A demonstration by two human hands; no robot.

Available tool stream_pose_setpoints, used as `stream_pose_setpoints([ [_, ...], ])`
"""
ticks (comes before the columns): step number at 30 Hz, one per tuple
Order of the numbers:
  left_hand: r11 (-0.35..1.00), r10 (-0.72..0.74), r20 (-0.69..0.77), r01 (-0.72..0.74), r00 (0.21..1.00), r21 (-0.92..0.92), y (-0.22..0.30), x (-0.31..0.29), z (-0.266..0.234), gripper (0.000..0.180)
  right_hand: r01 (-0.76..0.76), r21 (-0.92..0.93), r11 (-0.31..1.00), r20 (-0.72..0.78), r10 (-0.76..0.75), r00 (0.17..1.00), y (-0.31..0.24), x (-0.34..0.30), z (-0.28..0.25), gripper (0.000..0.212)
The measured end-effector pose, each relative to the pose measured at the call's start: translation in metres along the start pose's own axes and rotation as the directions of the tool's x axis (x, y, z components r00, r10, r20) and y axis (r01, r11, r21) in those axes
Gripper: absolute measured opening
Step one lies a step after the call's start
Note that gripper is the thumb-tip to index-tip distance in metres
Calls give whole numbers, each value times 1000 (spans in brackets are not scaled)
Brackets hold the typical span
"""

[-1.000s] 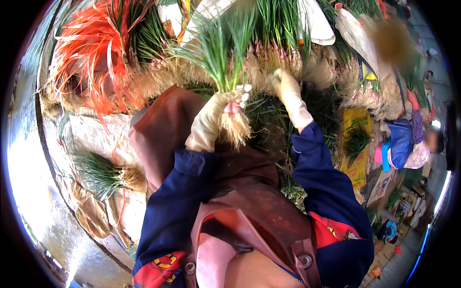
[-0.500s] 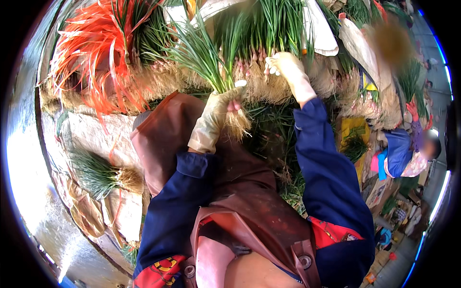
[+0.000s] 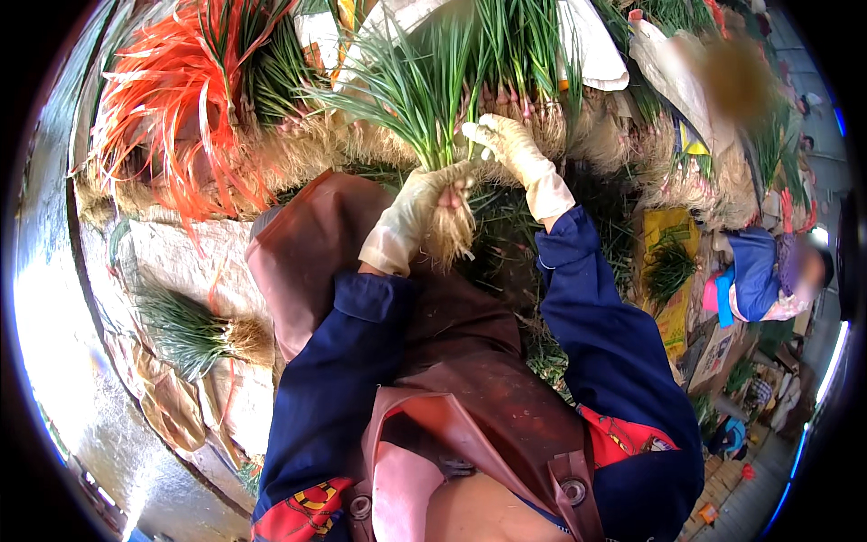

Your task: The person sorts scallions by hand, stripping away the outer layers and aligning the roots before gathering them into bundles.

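Observation:
My left hand [image 3: 404,219], in a pale glove, is closed around a bunch of green onions [image 3: 426,113]. Their long leaves point up and away from me, while pinkish bulbs and pale roots hang below the fist. Close to the right of this bunch, my gloved right hand [image 3: 519,154] has its fingers pinched together on a green onion stalk at the bunch's edge. Its fingertips partly hide that stalk. Beyond both hands lies a row of more green onions [image 3: 524,45], roots toward me.
Orange-red plastic strips [image 3: 172,108] hang at the far left. A separate onion bundle [image 3: 194,330] lies on pale sacking [image 3: 181,253] to my left. Loose leaves [image 3: 578,235] lie below the right hand. Another person [image 3: 768,271] sits at the right.
My right hand has come back from the onion row, moving left and toward me, up against the bunch. The left hand still grips the bunch in nearly the same place.

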State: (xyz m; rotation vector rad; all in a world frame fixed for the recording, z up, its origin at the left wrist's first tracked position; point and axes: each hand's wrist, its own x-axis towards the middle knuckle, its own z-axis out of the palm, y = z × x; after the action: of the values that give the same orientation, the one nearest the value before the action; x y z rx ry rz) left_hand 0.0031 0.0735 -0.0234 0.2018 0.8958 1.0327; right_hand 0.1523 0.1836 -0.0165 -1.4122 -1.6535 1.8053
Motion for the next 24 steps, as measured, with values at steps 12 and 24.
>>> stream_pose_setpoints([
  [12, 878, 85, 320, 81, 944, -471, 13, -44, 9, 35, 484, 316, 816, -389, -353, 851, 70, -12, -25, 33],
  [24, 954, 123, 57, -103, 991, -281, -16, -65, 34, 22, 73, 544, 836, -136, 2, 991, 17, -30, 28, 24],
])
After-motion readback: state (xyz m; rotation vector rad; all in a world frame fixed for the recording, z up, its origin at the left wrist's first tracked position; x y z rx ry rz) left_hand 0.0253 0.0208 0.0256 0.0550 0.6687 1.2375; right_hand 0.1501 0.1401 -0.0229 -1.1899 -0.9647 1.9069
